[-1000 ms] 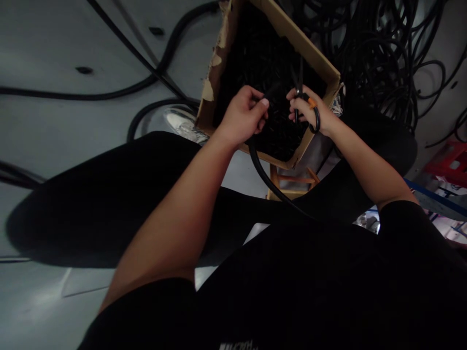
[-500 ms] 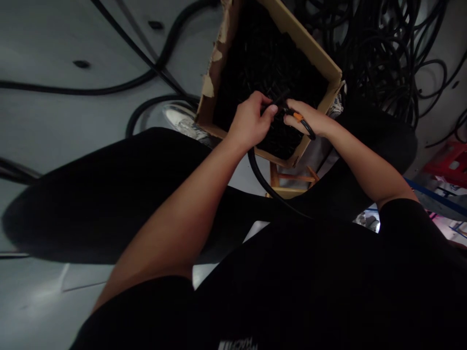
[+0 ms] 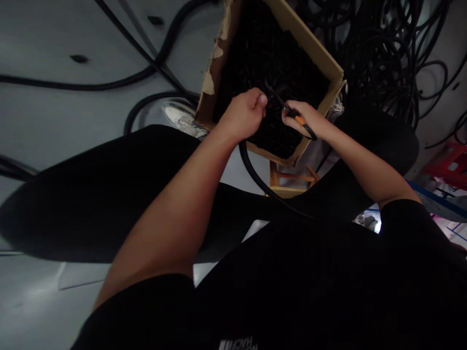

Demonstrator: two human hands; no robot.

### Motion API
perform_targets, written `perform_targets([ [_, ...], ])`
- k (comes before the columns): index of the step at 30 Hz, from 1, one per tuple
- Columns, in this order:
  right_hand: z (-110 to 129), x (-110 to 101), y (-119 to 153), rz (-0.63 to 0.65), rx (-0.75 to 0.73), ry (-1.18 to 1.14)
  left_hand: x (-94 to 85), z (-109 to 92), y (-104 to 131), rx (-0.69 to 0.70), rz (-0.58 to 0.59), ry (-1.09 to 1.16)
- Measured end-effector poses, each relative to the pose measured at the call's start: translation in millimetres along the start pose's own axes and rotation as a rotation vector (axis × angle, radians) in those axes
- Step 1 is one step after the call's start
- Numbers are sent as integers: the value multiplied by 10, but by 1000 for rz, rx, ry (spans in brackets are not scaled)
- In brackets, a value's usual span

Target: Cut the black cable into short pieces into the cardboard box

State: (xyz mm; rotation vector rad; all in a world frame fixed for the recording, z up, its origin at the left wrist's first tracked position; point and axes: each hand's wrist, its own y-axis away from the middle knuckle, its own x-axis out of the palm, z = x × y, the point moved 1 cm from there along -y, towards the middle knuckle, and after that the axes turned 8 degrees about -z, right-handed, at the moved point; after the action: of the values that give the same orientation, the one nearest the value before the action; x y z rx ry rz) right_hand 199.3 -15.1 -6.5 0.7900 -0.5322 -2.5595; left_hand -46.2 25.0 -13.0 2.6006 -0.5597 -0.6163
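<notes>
gripping black hose (image 3: pixel 250 166) in my left hand (image 3: pixel 243 116), clenched above the cardboard box's (image 3: pixel 310 41) near edge; hose trails out of the box toward my lap. right hand (image 3: pixel 310 116) grasps scissors (image 3: pixel 291 112), blades over the box's black pieces (image 3: pixel 268 53).

Red crate (image 3: pixel 440 167) at far right
</notes>
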Motion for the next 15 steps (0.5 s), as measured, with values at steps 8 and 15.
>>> perform_targets([
  [8, 205, -168, 65, 3, 12, 24, -128, -275, 106, -398, 260, 554],
  [15, 170, -150, 86, 0, 59, 25, -124, -255, 116, -404, 184, 568],
])
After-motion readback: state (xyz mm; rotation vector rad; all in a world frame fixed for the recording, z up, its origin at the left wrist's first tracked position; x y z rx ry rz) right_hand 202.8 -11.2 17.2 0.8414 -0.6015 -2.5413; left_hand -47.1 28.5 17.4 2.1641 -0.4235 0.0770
